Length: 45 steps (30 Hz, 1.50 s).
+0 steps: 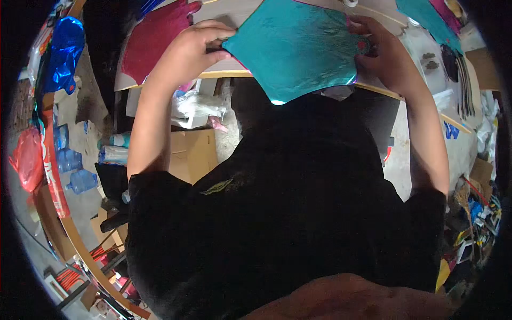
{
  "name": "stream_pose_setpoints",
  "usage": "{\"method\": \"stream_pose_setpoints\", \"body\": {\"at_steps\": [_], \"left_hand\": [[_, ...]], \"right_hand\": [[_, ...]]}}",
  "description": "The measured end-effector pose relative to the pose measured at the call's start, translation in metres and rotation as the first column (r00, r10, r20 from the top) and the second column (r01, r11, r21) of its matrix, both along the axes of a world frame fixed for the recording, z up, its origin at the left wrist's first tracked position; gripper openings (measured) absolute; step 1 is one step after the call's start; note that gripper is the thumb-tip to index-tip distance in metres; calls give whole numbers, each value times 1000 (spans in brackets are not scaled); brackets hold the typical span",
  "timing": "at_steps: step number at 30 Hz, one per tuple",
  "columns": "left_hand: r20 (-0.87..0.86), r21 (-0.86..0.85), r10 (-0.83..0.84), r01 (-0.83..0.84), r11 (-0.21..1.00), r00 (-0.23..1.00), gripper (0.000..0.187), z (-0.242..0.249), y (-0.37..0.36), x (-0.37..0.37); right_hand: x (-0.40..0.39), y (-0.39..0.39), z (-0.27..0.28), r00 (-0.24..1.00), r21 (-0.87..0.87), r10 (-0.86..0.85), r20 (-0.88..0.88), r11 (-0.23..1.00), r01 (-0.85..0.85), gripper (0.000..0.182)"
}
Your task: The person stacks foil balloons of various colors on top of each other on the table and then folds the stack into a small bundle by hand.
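Observation:
A flat, shiny teal foil balloon point(298, 53) with pointed corners and a magenta edge spans the space between my hands, its lower point hanging past the table's front edge. At its left corner, my left hand point(200, 48) pinches the tip between thumb and fingers. My right hand point(378, 56) is closed around the right end, beside a small tab with a red mark; the fingertips are partly hidden there. Just beyond my left hand, a magenta foil balloon point(152, 40) lies flat on the table point(229, 68).
More teal foil point(426, 21) lies at the table's far right, near dark strips point(465, 80). A blue foil balloon point(66, 53) hangs at the left. Below are a cardboard box point(194, 154), blue water jugs point(81, 181) and a broom point(463, 205).

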<state>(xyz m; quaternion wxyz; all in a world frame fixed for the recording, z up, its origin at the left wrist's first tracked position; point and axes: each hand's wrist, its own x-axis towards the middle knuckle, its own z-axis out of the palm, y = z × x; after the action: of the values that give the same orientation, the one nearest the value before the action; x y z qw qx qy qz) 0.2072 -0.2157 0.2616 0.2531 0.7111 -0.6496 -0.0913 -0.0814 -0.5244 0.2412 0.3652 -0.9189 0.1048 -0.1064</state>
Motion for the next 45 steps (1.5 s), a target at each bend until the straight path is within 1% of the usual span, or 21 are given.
{"method": "stream_pose_setpoints", "body": {"at_steps": [2, 3, 5, 9, 11, 14, 16, 17, 19, 21, 23, 25, 29, 33, 35, 38, 40, 41, 43, 44, 45], "left_hand": [[-38, -21, 0, 0, 1000, 999, 35, 1, 2, 1], [44, 0, -13, 13, 1000, 999, 37, 3, 4, 2], [126, 25, -31, 28, 999, 992, 39, 3, 4, 3], [107, 58, 23, -29, 998, 994, 34, 0, 4, 4], [84, 60, 37, -42, 997, 996, 34, -1, 5, 4], [82, 38, 48, -52, 998, 995, 34, -1, 7, 3], [-83, 80, 105, -98, 992, 991, 34, 0, 8, 3], [-82, 80, 107, -101, 992, 991, 34, 0, 8, 4], [88, 9, 12, -13, 1000, 996, 33, 0, 8, 8], [102, 16, 28, -30, 999, 994, 32, -1, 9, 10], [117, 26, 41, -45, 999, 992, 31, -2, 8, 10], [81, -52, 15, -11, 999, 997, 21, -4, 8, 10], [136, -49, -9, 16, 999, 991, 17, -5, 7, 13], [112, -20, 3, -1, 1000, 994, 14, -6, 8, 15], [111, -29, 2, 1, 1000, 994, 13, -7, 9, 16], [51, 15, 41, -42, 999, 998, 14, -8, 10, 16], [-208, 151, 165, -135, 979, 964, 25, -9, 10, 16], [-208, 150, 164, -135, 979, 964, 25, -10, 8, 15], [-261, -52, 135, -154, 987, 956, 41, -15, -3, 14], [-260, -55, 137, -156, 986, 956, 41, -14, -10, 15], [-388, -19, 157, -178, 984, 908, 45, -13, -18, 17]], "right_hand": [[0, 6, 5, 1000, 100, -13, -4, 995, 13, 76], [2, 9, 7, 1000, 99, -17, -4, 995, 17, 76], [3, 14, 9, 999, -54, -15, 42, 998, 17, 75], [8, 9, 3, 998, -14, -51, -33, 999, 51, 77], [9, 8, -3, 998, 235, -52, 24, 971, 45, 76], [6, 10, 8, 1000, 319, -25, 3, 947, 22, 76], [4, 11, 9, 1000, 313, -22, -8, 950, 23, 73], [3, 10, 9, 1000, 304, -19, -18, 952, 24, 71], [4, 4, 2, 1000, 328, -14, 16, 945, 8, 66], [4, 1, -3, 999, 353, -6, 48, 936, -11, 61], [5, 3, -2, 998, 564, -62, 32, 825, 34, 52], [7, 7, 0, 994, 549, -112, -10, 830, 99, 48], [12, 11, -5, 971, 497, -233, -52, 838, 227, 39], [16, 11, -12, 972, 494, -220, -77, 839, 229, 36], [18, 12, -16, 966, 480, -259, -20, 845, 237, 35], [20, 14, -15, 964, 455, -266, 26, 862, 225, 36], [18, 15, -11, 960, 459, -279, 10, 854, 243, 36], [17, 17, -10, 957, 463, -291, -7, 847, 261, 36], [16, 19, -8, 950, 449, -311, 12, 851, 273, 35], [16, 20, -8, 943, 435, -333, 31, 853, 287, 34], [16, 18, -10, 943, 433, -331, 33, 855, 285, 34]]}}
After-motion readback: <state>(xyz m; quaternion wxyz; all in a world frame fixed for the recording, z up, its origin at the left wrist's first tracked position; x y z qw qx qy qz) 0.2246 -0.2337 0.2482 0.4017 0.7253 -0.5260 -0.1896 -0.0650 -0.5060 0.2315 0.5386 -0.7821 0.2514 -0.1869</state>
